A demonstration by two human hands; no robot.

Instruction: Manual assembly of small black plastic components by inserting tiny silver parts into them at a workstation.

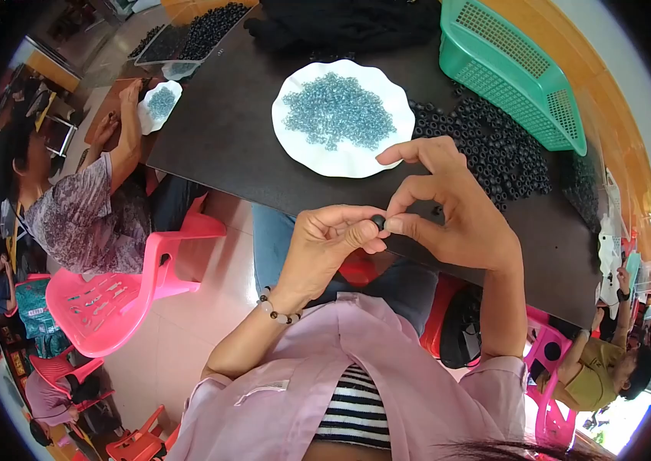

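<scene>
My left hand (318, 244) pinches a small round black rubber-like part (378, 221) between thumb and fingers, just off the table's near edge. My right hand (460, 215) has its thumb and forefinger pressed together right at that part, the other fingers raised and curved. Whatever lies between those two fingertips is hidden. Beyond my hands is a white wavy-rimmed plate (289, 142) with a heap of small clear bluish rings (337, 111). Many thick black rings (494, 150) lie loose on the dark table, right of the plate.
A green mesh basket (513, 81) stands at the far right, against the black rings. Dark cloth (341, 27) lies at the back. To the left, another person (91, 207) sits by a smaller plate (164, 104) and a pink chair (122, 300). A further person (602, 369) is at the right.
</scene>
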